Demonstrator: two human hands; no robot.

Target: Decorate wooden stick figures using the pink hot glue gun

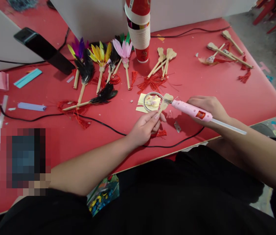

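My left hand [145, 128] pinches a small wooden fan-shaped piece [166, 100] by its handle near the table's front edge. My right hand [207, 106] is wrapped round a pink glue gun [189, 110] with a clear glue stick out of its back end. The gun's metal tip meets the head of the wooden piece, or lies just over it. Behind my left fingers, a round ring [145, 103] rests on pale yellow paper [140, 98]. A red tassel [161, 133] lies close to my left hand, and a small metal-coloured piece [177, 127] lies below the gun.
Feathered sticks [100, 70] lie at the back left, beside a dark upright device [45, 50]. Stacked paper cups [140, 39] stand at the back. Bare wooden pieces [168, 58] lie behind my hands, others [231, 55] at the right. A black cable [103, 123] crosses the red table [226, 81].
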